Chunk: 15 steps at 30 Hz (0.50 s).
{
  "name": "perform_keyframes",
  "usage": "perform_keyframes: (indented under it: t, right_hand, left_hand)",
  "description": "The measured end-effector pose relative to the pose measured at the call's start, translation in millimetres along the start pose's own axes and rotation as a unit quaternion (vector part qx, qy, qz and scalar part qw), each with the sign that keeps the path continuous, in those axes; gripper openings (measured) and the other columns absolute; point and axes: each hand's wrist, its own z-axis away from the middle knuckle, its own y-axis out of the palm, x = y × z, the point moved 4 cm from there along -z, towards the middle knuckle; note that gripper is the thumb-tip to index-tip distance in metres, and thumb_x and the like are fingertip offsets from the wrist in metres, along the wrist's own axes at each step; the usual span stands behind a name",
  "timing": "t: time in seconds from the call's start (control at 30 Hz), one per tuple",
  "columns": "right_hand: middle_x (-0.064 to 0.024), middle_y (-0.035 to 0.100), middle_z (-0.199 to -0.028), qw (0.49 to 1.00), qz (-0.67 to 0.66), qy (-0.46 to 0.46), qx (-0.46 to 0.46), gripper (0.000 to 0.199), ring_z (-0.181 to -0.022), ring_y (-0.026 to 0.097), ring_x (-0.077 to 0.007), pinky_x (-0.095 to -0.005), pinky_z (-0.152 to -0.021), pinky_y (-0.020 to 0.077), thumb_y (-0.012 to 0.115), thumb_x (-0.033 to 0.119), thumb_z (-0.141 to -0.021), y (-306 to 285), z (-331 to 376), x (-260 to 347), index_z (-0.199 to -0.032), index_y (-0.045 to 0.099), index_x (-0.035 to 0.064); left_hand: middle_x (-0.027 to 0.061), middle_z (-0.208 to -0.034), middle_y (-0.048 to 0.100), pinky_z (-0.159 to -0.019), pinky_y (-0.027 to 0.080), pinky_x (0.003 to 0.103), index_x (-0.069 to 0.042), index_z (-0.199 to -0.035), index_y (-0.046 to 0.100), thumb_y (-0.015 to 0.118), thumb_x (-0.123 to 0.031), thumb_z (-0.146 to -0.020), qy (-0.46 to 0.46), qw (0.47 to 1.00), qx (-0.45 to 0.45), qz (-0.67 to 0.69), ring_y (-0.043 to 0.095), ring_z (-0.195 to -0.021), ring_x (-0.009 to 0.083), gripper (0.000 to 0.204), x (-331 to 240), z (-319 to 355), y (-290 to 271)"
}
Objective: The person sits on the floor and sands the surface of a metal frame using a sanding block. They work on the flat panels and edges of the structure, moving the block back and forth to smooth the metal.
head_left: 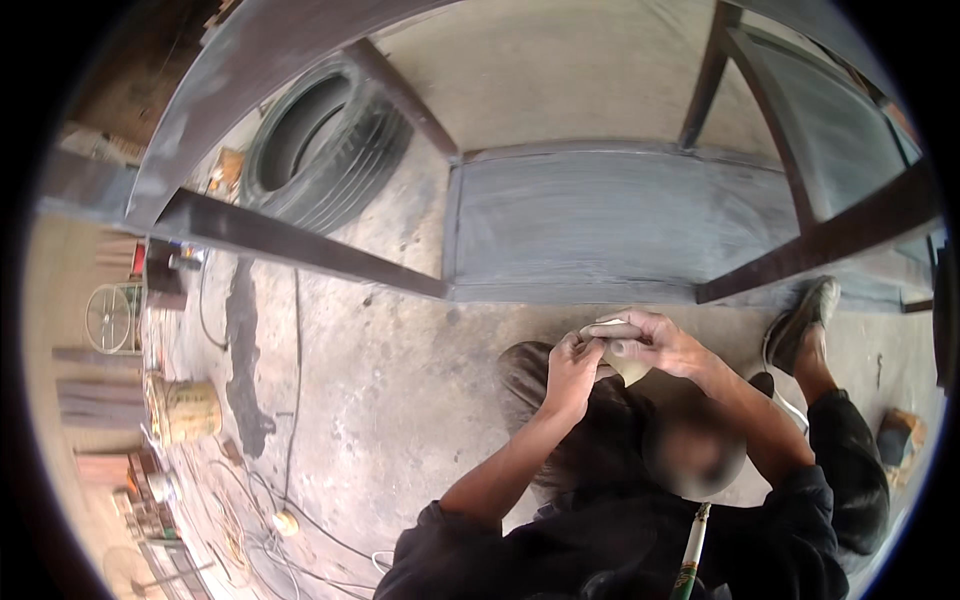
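Note:
Above my knees, both hands meet around a pale, folded sheet of sandpaper (630, 370). My left hand (572, 372) pinches its left side with bent fingers. My right hand (662, 342) is closed on the other side, its thumb and fingers pressed together over the fold. A loose corner of the sheet hangs down between the two hands. Just beyond them stands a dark wooden furniture frame with a dusty grey panel (610, 225) low between its posts. Neither hand touches the frame.
A large black tyre (370, 160) lies on the concrete floor behind the frame's left posts. Dark cables (296, 400) run across the floor at left, near a yellowish bucket (188, 408). Wooden rails (300, 240) cross ahead on both sides. A small block (900, 438) lies at far right.

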Motion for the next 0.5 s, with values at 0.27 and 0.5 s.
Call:
perform_keyframes:
  t: [0.27,0.5]
  right_hand:
    - [-0.0247,0.067,-0.108,0.872,0.489,0.003,0.032,0.076,-0.092,0.068,-0.0414,-0.0469,-0.081,0.0561,0.074,0.024,-0.081,42.6,-58.1,1.2,-0.149,0.041,0.0143]
    - [-0.021,0.064,-0.114,0.759,0.496,-0.021,-0.421,0.063,-0.106,0.059,-0.0343,-0.0427,-0.09,0.0496,0.06,0.005,-0.084,-100.0,-145.1,-29.2,-0.145,0.044,0.0106]
  left_hand:
    - [0.0198,-0.112,0.066,-0.078,0.062,0.037,0.009,-0.118,0.056,0.06,-0.009,-0.096,-0.094,0.994,0.039,0.043,0.07,-0.095,0.0304,0.029,-72.6,-3.5,-77.7]
    - [0.0241,-0.137,0.053,-0.106,0.037,0.051,-0.001,-0.137,0.051,0.047,-0.027,-0.102,0.24,0.611,-0.454,-0.602,0.046,-0.128,0.0427,0.044,-89.1,-14.1,-377.6]
